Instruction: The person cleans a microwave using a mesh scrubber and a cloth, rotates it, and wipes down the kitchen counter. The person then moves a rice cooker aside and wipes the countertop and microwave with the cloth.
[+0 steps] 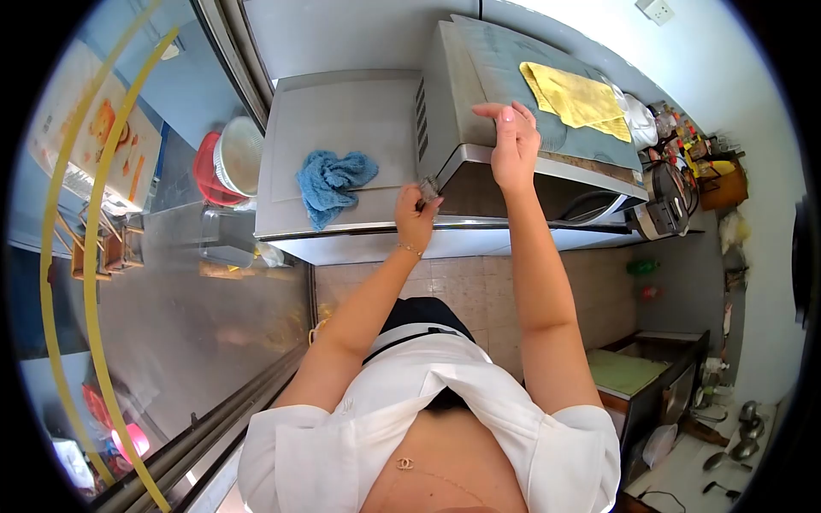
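My left hand (416, 218) is closed around a grey metal scouring pad (429, 187), held against the lower left front corner of a metal box-shaped appliance (446, 111) with vent slots in its side. My right hand (516, 147) is at the top front edge of the appliance, its index finger stretched out sideways and nothing visible in it. A crumpled blue cloth (329, 184) lies on the grey metal counter (342, 111), left of my left hand. Behind my right hand, a folded yellow cloth (575, 98) rests on the grey-green cover (487, 64) over the appliance.
Bottles and jars crowd the far right end, near a dark rounded appliance (665, 201). A window frame (235, 60) borders the left side; beyond it are a white basket (239, 156) and a red basin (206, 171). Ladles (746, 432) lie at lower right.
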A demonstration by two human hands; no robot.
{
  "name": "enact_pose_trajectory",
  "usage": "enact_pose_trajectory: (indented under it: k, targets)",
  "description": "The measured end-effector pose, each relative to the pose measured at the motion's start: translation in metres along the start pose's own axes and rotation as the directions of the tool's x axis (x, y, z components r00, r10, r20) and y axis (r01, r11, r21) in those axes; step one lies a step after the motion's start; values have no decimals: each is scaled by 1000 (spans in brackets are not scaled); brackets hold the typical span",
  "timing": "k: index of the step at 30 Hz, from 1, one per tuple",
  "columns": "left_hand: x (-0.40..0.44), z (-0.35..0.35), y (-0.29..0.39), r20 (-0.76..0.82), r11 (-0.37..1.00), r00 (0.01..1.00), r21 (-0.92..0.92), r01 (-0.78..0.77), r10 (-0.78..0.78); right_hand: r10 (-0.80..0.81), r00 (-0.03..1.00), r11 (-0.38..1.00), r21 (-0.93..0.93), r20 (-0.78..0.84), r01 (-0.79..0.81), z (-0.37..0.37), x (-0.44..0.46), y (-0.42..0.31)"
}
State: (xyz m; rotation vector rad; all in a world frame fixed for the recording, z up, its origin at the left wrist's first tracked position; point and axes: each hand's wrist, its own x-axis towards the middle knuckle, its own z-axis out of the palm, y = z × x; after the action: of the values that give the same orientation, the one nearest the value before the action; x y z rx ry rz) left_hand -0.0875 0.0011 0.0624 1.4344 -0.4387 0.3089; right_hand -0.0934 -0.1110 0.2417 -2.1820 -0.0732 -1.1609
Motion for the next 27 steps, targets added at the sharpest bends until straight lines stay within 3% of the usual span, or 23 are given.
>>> enact_pose_trajectory:
  k: [1,2,5,8,11,14,17,21,24,26,27]
  targets:
    - [-8,-5,-9,9,998,998,7,56,-56,-2,1000,1000,1,-1,2,0,-1,0]
    - [-9,-4,-20,0,991,997,112,-72,72,-4,1000,1000,-1,2,4,-1,-1,1]
    - [17,2,20,-3,989,993,79,-121,122,-5,1000,1000,3,2,5,0,0,2]
    - [59,10,81,7,974,977,-75,-212,213,7,1000,1000,-3,27,-7,-2,0,0]
    - [47,9,71,-19,963,964,42,-266,267,10,999,1000,7,34,-10,-3,-1,1]
    - [2,6,2,-38,991,993,75,-110,113,-2,1000,1000,-9,15,2,-2,-1,2]
    - [-34,-8,-60,90,961,995,271,-60,37,-15,1000,1000,-20,10,15,0,-1,2]
    - [-38,-14,-70,159,924,985,384,-1,-65,-27,999,999,-18,21,27,-2,1,3]
    - [-31,-30,-59,193,907,947,387,168,-258,5,999,999,38,33,-6,-3,0,3]
    - [-18,-47,-72,127,840,832,140,524,-540,60,998,992,111,17,-62,-6,0,7]
    - [-16,-56,-77,121,736,731,4,677,-672,103,995,981,162,4,-103,-6,0,11]
